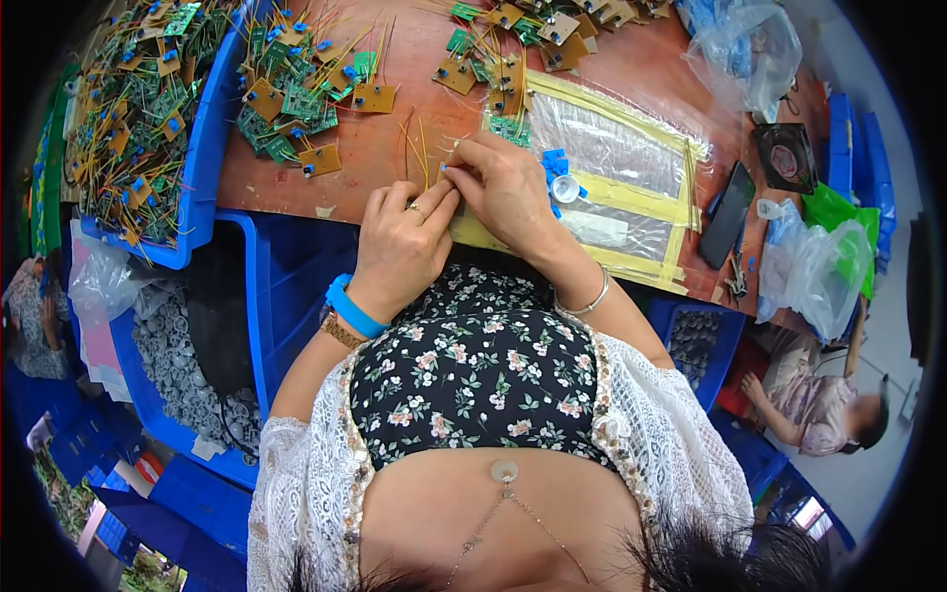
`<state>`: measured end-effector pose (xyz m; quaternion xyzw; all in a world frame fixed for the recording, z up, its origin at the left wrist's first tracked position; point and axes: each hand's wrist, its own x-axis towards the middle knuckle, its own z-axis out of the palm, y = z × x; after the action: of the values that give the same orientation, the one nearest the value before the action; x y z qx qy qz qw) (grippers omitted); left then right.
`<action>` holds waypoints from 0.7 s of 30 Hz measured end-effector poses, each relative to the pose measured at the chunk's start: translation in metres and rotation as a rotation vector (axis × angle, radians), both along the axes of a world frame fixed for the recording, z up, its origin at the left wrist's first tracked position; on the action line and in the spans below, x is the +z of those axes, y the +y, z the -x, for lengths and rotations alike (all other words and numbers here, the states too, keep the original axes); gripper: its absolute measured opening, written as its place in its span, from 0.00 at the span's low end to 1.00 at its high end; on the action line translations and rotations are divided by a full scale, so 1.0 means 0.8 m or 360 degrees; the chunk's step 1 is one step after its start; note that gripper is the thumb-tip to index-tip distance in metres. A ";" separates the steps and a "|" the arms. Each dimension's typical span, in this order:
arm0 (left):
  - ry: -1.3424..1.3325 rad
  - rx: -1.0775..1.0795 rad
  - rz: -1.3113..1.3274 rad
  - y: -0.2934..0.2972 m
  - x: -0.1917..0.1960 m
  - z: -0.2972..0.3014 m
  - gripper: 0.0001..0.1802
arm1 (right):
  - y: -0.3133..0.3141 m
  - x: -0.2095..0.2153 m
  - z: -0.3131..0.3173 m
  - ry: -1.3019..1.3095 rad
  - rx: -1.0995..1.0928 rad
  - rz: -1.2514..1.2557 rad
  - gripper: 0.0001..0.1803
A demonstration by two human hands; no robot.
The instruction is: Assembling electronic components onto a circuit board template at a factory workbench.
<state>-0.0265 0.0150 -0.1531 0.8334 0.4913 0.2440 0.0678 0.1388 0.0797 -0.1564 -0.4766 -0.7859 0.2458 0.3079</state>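
My left hand (402, 239) and my right hand (505, 192) meet at the near edge of the table, fingertips pinched together. Between them is something small, with a speck of light blue showing; the fingers hide the rest. Thin yellow and red wires (422, 148) stretch away from the left fingertips across the tabletop. Just beyond the right knuckles lies a green circuit board (510, 129), partly covered by the hand. Beside the right hand are several small blue parts (555, 161) and a round white cap (565, 188).
Wired boards (296, 94) are heaped at the far left, with more in a blue bin (202, 148). Yellow-taped clear plastic (612, 128) covers part of the table (375, 153). A phone (727, 217), a fan (784, 156) and plastic bags (755, 49) lie right. Another person (824, 400) sits at the right.
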 end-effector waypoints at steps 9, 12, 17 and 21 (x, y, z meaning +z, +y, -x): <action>0.0027 0.0050 0.0007 -0.005 -0.003 -0.004 0.22 | 0.004 0.002 0.004 -0.0190 0.0059 -0.0051 0.05; 0.0021 0.0094 0.0016 -0.006 -0.004 -0.008 0.22 | 0.004 0.005 0.001 -0.0163 0.0062 0.0010 0.05; 0.0001 0.0104 -0.0025 -0.006 -0.007 -0.010 0.22 | 0.004 0.001 -0.004 -0.0126 0.0063 0.0027 0.06; -0.0051 0.0085 -0.0038 -0.006 -0.007 -0.006 0.21 | -0.002 -0.010 -0.012 0.0025 0.0067 -0.0186 0.04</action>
<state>-0.0213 0.0099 -0.1588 0.8167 0.5093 0.2649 0.0591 0.1481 0.0780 -0.1645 -0.4391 -0.8064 0.2096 0.3361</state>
